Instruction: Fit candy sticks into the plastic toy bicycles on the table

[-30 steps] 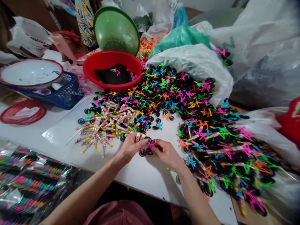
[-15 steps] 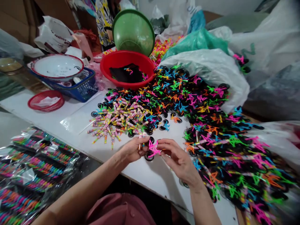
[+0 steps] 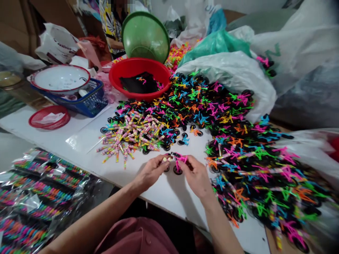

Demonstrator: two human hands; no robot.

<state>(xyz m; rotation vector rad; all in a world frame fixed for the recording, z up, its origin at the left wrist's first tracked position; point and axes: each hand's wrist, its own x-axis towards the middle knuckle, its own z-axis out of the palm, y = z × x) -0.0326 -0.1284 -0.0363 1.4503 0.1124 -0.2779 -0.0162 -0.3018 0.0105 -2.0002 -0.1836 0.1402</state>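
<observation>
My right hand (image 3: 196, 174) pinches a pink toy bicycle (image 3: 180, 163) with black wheels, holding it just above the white table. Close by on its left, my left hand (image 3: 152, 171) is closed around small printed tubes (image 3: 166, 159), whose pale ends show at the fingertips. A black wheel shows below those fingertips; I cannot tell what it belongs to. A heap of similar pink and yellow tubes (image 3: 132, 132) lies just beyond my left hand. Beyond and to the right spreads a large pile of colourful toy bicycles (image 3: 212, 107).
A red basin (image 3: 140, 95) stands behind the heaps, with a green colander (image 3: 145, 35) tilted behind it. At the left are a blue basket (image 3: 92, 102), an enamel bowl (image 3: 60, 77) and a red basket (image 3: 49, 123). Packed bags (image 3: 39, 197) lie lower left. Another person (image 3: 112, 31) is at the back.
The pink bicycle has moved slightly right, away from my left hand, and has turned. My right fingers have closed more firmly on it. The whole view has shifted a little.
</observation>
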